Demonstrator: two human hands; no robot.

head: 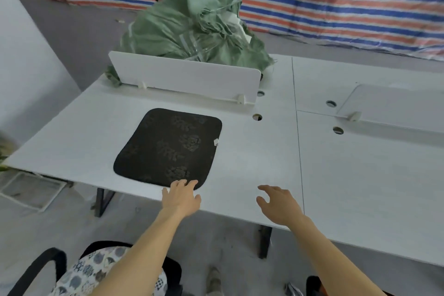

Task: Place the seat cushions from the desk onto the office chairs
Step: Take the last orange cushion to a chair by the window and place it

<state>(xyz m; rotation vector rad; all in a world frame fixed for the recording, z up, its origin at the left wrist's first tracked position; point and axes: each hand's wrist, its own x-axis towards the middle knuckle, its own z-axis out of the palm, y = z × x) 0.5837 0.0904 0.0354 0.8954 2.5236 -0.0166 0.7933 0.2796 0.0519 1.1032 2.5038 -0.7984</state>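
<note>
At lower left an office chair (36,269) already carries a patterned cushion (96,269). The black seat cushion (168,146) lies flat on the white desk (252,163), ahead and slightly left of the person; it is roughly square with no marked long axis, and its near right corner is turned toward the desk edge. The left hand (181,197) is the nearer, fingers straight with tips at that corner and gripping nothing, while the right hand (278,206) hovers apart to the right above the desk, fingers loosely spread, empty.
</note>
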